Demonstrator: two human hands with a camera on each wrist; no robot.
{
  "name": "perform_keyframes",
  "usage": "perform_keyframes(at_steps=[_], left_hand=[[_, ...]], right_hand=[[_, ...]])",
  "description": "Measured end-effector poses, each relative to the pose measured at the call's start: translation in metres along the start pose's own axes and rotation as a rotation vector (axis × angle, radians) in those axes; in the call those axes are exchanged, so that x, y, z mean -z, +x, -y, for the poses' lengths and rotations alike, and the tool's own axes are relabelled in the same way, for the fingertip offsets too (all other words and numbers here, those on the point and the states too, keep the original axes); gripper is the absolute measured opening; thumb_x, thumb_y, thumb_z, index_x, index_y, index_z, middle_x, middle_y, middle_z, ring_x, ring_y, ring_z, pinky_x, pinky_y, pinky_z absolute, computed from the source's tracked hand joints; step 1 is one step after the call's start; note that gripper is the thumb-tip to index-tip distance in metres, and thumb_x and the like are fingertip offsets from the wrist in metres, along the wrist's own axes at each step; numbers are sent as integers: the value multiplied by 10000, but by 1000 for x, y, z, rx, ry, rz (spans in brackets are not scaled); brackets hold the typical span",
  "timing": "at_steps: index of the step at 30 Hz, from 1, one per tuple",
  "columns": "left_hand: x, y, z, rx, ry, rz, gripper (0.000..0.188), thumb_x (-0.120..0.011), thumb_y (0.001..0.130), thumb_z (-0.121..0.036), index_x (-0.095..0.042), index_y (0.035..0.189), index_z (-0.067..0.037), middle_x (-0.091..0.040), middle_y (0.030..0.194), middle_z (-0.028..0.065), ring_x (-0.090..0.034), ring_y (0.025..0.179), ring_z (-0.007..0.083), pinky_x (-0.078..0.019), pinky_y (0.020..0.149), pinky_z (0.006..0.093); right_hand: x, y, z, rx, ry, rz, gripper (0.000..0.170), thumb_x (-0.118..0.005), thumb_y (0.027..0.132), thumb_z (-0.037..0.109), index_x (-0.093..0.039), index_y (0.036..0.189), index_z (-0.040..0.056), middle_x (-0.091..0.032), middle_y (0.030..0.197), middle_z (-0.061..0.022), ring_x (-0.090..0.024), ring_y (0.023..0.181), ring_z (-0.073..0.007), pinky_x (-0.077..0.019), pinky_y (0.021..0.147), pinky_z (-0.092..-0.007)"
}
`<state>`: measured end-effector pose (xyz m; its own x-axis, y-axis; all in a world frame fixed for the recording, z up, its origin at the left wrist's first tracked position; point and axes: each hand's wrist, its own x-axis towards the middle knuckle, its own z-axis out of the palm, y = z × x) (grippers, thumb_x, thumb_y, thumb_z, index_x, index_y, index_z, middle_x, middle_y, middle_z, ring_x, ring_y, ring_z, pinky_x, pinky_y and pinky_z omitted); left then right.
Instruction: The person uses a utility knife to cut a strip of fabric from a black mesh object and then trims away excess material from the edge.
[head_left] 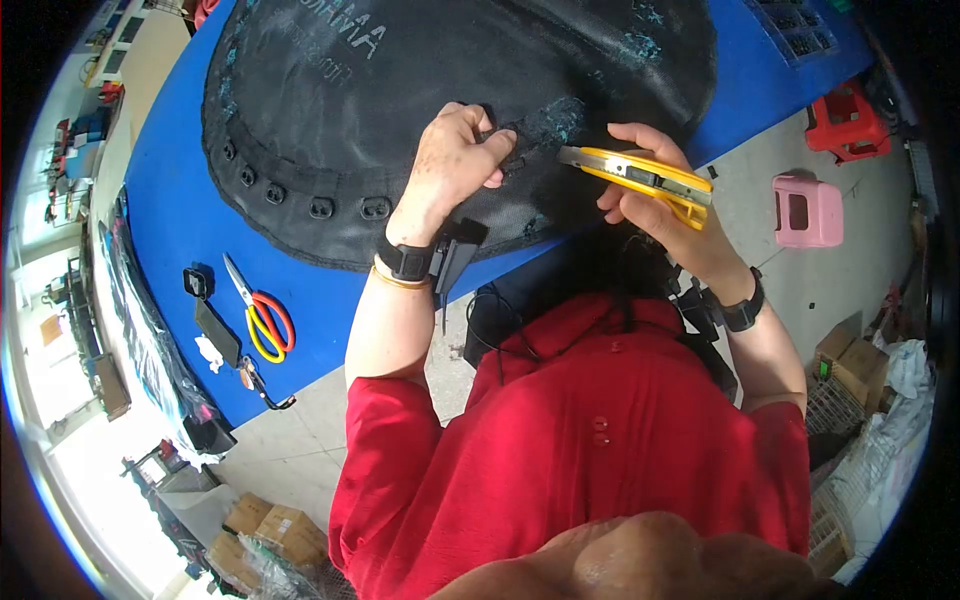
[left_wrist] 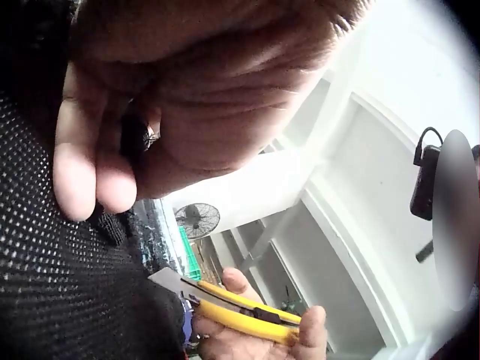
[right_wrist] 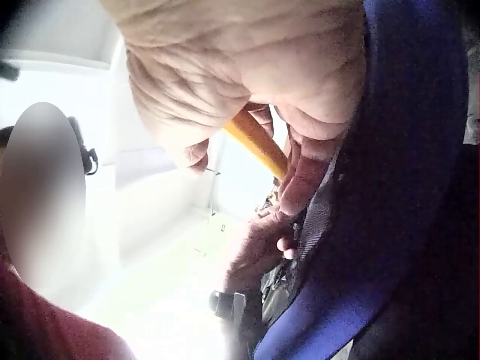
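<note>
A round black mesh sheet (head_left: 330,120) with printed pale lettering and blue-green marks lies across the blue table. Along its near left rim runs a row of small black plastic fittings (head_left: 321,208). At the sheet's near part my left hand (head_left: 455,160) has its fingers curled and pinches a small black piece (left_wrist: 133,139); the palm hides most of it. To the right, my right hand (head_left: 688,240) holds a yellow utility knife (head_left: 650,178) with its blade out. The blade (left_wrist: 171,282) points left towards the left hand, over the mesh.
On the blue table (head_left: 160,190) at left lie scissors with red and yellow handles (head_left: 268,325) and a dark flat device (head_left: 216,333). A red stool (head_left: 848,122) and a pink stool (head_left: 808,212) stand on the floor at right. Cardboard boxes (head_left: 285,535) sit at lower left.
</note>
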<state>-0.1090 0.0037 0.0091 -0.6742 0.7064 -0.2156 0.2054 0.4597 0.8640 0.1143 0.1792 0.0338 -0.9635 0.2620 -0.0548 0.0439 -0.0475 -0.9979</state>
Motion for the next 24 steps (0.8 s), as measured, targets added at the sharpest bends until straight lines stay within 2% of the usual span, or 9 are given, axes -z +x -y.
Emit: perform_keyframes(at_steps=[5, 9, 12, 15, 18, 19, 22, 24], left_hand=[[0, -3, -2, 5, -20, -2, 324, -773, 948, -186, -584, 810, 37, -589, 885, 74, -678, 580, 123, -528, 591, 282], [-2, 0, 5, -25, 2, -8, 321, -771, 950, -187, -583, 811, 32, -598, 863, 72, -677, 581, 122, -524, 587, 283], [-2, -1, 6, -37, 35, -22, 319, -769, 954, -191, -580, 818, 27, -600, 846, 64, -675, 581, 118, -515, 581, 278], [-2, -4, 0, -25, 32, -20, 310, -769, 957, -200, -583, 829, 13, -608, 793, 46, -667, 578, 110, -508, 577, 273], [-3, -3, 4, -24, 18, -19, 303, -774, 957, -210, -590, 841, 0, -612, 733, 27, -656, 572, 100, -504, 573, 268], [-3, -3, 5, -30, 27, -23, 302, -778, 956, -211, -592, 844, -3, -611, 716, 21, -652, 570, 96, -505, 569, 266], [-4, -1, 8, -30, 9, -22, 306, -796, 948, -207, -589, 847, -5, -610, 707, 16, -645, 568, 88, -505, 554, 257], [-4, -1, 8, -16, -6, -20, 312, -809, 940, -200, -583, 847, -7, -609, 713, 13, -642, 568, 84, -506, 545, 250]], right_hand=[[2, 2, -13, 28, 14, -105, 549, -702, 1028, 219, -457, 1499, 78, -610, 1264, -95, -691, 1047, -153, -619, 873, -307], [4, -2, -6, 96, 68, -140, 544, -685, 1036, 207, -446, 1499, 49, -614, 1298, -140, -714, 1071, -217, -633, 887, -335], [7, -3, -14, 140, 162, -151, 514, -666, 1046, 200, -456, 1486, 40, -615, 1322, -155, -715, 1072, -220, -632, 891, -334], [11, -8, -13, 32, 189, -190, 443, -651, 1053, 197, -515, 1435, 18, -635, 1311, -155, -720, 1041, -199, -634, 864, -316], [16, -16, -10, -70, 14, -166, 366, -645, 1056, 175, -574, 1375, 9, -658, 1270, -129, -722, 980, -165, -633, 822, -293], [13, -17, -9, -34, -19, -181, 318, -654, 1045, 131, -610, 1339, 18, -688, 1188, -93, -711, 921, -125, -624, 780, -267], [15, -20, -4, -58, -193, -154, 310, -656, 1030, 79, -620, 1337, 53, -700, 1134, -62, -702, 902, -103, -617, 755, -248], [17, -21, -1, -122, -272, -140, 320, -688, 993, 51, -637, 1309, 55, -711, 1103, -51, -701, 944, -121, -581, 811, -266]])
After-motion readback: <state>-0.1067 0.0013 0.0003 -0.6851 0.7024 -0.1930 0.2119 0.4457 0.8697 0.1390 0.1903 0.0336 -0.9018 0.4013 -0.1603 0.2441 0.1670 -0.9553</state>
